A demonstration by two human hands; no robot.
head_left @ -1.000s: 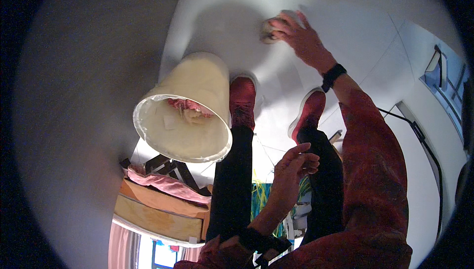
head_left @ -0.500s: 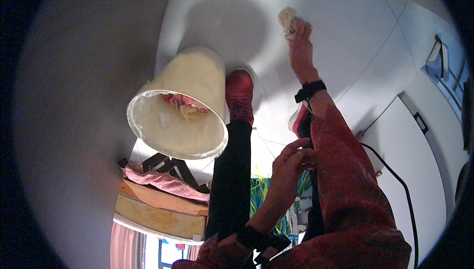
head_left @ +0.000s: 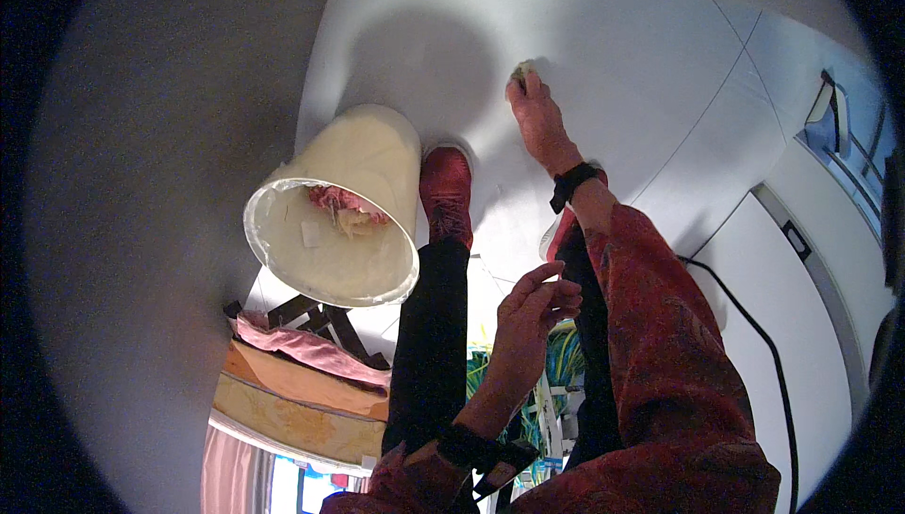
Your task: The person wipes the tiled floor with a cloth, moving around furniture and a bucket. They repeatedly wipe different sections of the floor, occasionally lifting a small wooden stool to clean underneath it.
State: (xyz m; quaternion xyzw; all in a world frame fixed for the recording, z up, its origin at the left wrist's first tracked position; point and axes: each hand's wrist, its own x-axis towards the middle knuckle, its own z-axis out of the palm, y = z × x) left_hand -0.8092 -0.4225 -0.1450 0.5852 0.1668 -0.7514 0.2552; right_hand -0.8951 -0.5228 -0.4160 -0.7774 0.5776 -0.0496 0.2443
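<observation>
My right hand (head_left: 545, 127) reaches out over the pale floor, fingers closed round a crumpled cream wad (head_left: 523, 71). Whether the wad is cloth or paper I cannot tell; most of it is hidden by the fingers. Closer to me, my left hand (head_left: 533, 311) hangs in front of my right leg, its fingers curled in and the thumb near the forefinger. Anything small between them cannot be made out. Left of my shoes is a cream bin (head_left: 372, 151), its mouth facing up toward me. Inside lie a red crumpled piece (head_left: 335, 198) and a pale wad (head_left: 356, 223).
My red shoe (head_left: 446, 189) is beside the bin. A grey surface (head_left: 179, 184) fills the left. To the right run a black cable (head_left: 754, 330) and a white panel (head_left: 792, 325) with a dark handle. Behind are pink cloth (head_left: 306, 344), stacked cushions (head_left: 302, 410) and green-yellow strands (head_left: 564, 354).
My right hand has drawn nearer and to the left with the cream wad, which its fingers now cover more. My left hand has shifted slightly left. The view has tilted a little.
</observation>
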